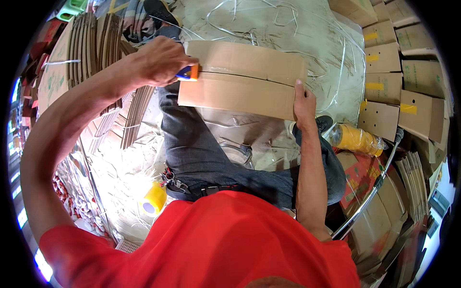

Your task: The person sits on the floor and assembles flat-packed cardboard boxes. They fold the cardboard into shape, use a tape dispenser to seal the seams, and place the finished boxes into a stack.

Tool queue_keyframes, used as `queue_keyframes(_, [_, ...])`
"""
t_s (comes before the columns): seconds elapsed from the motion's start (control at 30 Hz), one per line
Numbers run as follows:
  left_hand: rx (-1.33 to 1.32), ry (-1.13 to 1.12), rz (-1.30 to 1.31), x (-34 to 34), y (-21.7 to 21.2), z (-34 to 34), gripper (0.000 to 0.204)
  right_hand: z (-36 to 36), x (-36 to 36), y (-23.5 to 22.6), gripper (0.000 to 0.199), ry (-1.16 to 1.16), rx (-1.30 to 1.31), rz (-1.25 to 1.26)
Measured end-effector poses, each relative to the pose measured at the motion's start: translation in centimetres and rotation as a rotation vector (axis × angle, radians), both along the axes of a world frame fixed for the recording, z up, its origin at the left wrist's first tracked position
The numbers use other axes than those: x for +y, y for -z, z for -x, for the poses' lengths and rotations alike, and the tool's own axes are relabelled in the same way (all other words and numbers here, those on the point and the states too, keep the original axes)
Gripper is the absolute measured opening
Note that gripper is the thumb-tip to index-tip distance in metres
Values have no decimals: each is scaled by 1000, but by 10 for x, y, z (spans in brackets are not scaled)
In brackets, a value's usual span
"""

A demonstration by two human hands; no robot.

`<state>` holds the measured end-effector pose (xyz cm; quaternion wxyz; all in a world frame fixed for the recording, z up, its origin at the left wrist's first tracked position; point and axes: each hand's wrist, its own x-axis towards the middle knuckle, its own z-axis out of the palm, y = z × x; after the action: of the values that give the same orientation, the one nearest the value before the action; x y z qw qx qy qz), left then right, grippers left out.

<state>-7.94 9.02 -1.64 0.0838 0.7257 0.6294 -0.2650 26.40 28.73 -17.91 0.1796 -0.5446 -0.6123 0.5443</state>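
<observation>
A brown cardboard box point(237, 92) lies across in front of my legs, its two top flaps folded down with a dark seam running lengthwise between them. My left hand point(162, 60) is closed around a blue-and-orange tape dispenser point(188, 73), held against the left end of that seam. Most of the dispenser is hidden behind the fist. At the opposite end, my right hand point(304, 103) grips the box's right side, thumb up by the top edge and fingers out of sight down the side.
Flattened cartons point(86, 45) stand bundled at the left. Stacked finished boxes point(382, 84) with yellow tape line the right. Wrapped yellow tape rolls point(357, 139) lie near my right foot, beside a metal pole point(367, 201). A loose yellow roll point(154, 198) sits by my left hip. White straps point(341, 72) litter the floor.
</observation>
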Motion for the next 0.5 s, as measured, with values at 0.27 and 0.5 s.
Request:
queue_keyframes(0.27, [-203, 21, -138, -50, 21, 57, 86, -3, 12, -1, 54, -39, 64, 102])
queue_keyframes(0.5, [-601, -35, -438, -42, 19, 12, 90, -56, 71, 1, 62, -39, 54, 161])
